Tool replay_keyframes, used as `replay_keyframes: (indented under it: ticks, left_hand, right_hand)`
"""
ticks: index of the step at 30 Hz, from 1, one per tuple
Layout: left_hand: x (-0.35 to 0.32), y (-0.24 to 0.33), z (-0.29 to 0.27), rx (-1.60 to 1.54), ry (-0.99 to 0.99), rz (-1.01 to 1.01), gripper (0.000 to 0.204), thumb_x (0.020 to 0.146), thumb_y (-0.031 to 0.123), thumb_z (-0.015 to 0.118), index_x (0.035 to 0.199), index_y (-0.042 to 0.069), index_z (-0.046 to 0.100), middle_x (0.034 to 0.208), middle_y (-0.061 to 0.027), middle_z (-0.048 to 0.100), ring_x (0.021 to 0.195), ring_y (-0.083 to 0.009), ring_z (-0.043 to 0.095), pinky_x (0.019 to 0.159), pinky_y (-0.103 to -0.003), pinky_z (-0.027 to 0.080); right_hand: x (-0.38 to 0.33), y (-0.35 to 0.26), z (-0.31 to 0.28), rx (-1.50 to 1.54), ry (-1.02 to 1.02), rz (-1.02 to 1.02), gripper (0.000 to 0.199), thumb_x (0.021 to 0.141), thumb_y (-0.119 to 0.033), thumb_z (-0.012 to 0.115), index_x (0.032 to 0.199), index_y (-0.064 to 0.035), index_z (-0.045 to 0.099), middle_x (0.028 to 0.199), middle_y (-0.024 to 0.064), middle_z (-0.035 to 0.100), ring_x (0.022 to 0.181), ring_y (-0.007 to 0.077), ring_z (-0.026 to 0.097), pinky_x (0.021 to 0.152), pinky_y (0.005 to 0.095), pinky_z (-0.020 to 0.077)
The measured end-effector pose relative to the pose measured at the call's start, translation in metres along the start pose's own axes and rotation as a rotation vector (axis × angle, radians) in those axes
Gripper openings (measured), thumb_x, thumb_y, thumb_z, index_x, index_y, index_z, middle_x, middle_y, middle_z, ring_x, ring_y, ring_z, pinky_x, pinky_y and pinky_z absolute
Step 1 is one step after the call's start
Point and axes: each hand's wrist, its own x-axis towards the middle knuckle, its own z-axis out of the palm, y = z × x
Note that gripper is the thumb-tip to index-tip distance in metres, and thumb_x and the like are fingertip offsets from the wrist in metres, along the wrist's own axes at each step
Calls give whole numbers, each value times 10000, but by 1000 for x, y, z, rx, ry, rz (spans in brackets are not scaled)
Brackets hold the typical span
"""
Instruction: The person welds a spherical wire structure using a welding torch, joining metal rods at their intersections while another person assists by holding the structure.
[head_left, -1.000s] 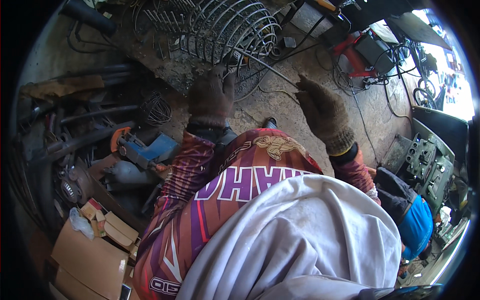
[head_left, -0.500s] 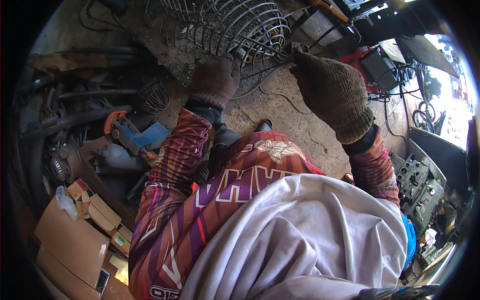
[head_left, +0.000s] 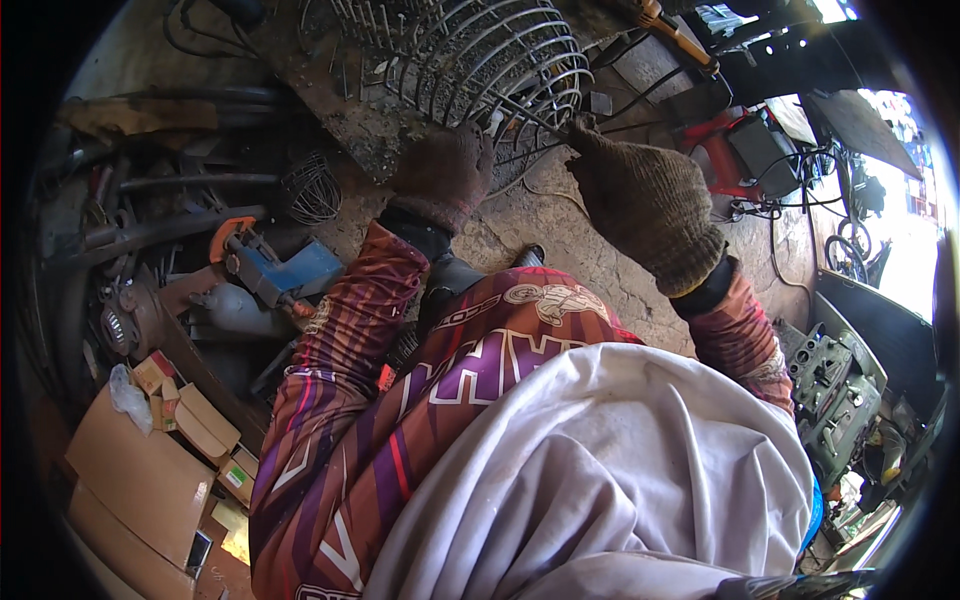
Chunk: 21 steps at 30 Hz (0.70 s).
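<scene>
A rounded cage of bent metal bars [head_left: 520, 45] lies at the top centre on a dark, grit-covered work surface [head_left: 345, 125]. My left hand [head_left: 440, 175], in a dark brown knit glove, is closed at the near edge of the cage; its fingertips are hidden, so what it grips does not show. To the right, my right hand [head_left: 645, 200], in a thick grey-brown knit glove, has its fingers pinched together. Between them is the end of a thin dark metal rod [head_left: 530, 113], which slants up and left to the cage bars.
Scrap metal, a wire whisk-like bundle [head_left: 312, 190] and a blue metal tool [head_left: 290, 270] crowd the left. Cardboard boxes [head_left: 145, 470] sit lower left. A red-and-black machine [head_left: 735, 155] with cables stands right, above a grey machine part [head_left: 835, 390]. Cracked concrete floor [head_left: 540, 215] lies between.
My right hand has come nearer to me and a little left, with the rod's end following it. My left hand has shifted slightly right and nearer. The view has moved a little.
</scene>
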Motion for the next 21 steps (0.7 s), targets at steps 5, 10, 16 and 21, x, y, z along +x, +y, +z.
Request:
replay_keyframes:
  ticks: [5,10,16,21]
  left_hand:
    - [-1,-4,5,-17,26,36,336,955,319,612,800,26,668,640,-198,630,610,-391,657,582,-499,530]
    - [-1,-6,9,24,-1,38,321,960,352,562,842,72,666,705,-189,669,641,-413,668,582,-518,553]
    - [-3,0,3,32,-56,-20,361,990,363,547,875,42,666,736,-198,665,688,-393,679,614,-486,553]
    - [-3,0,-1,77,-69,-15,362,995,363,543,878,39,656,748,-200,665,688,-388,679,623,-485,560]
  right_hand:
    - [-10,4,13,29,-31,9,431,941,-241,631,1366,-192,584,762,95,683,623,286,676,527,420,527]
    - [-10,8,19,93,-76,39,441,937,-240,633,1374,-199,580,777,109,684,642,307,677,533,428,526]
    - [-15,16,43,241,49,18,418,928,-239,646,1336,-157,612,777,134,675,689,332,677,579,447,532]
    - [-15,10,46,263,-2,77,391,927,-180,658,1313,-131,623,809,180,684,731,373,687,629,466,540]
